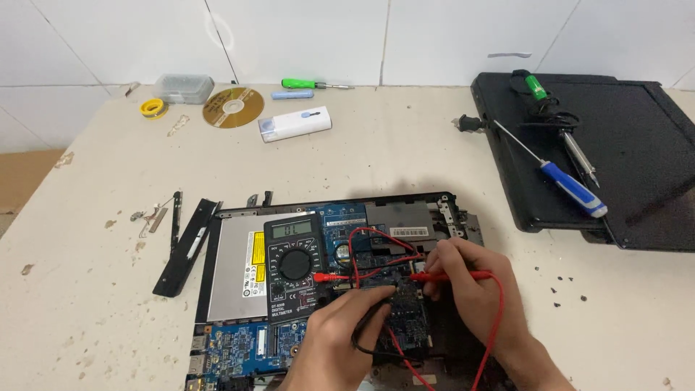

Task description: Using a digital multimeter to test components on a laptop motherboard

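An opened laptop base lies in front of me with its blue circuit board (246,342) bared. A black digital multimeter (294,265) rests on the silver optical drive (230,269). My right hand (470,279) pinches the red test probe (456,276), tip pointing left onto the board. My left hand (346,326) grips the black probe (379,310), its tip touching the board near the centre. Red leads (371,243) loop from the meter across the board.
A black laptop lid (637,159) lies at the right with a blue-handled screwdriver (572,187), a soldering iron (579,156) and a green tool (534,85). At the back sit a green screwdriver (304,84), a white case (295,123), a disc (232,107), solder roll (153,108). Black trim strip (187,246) lies left.
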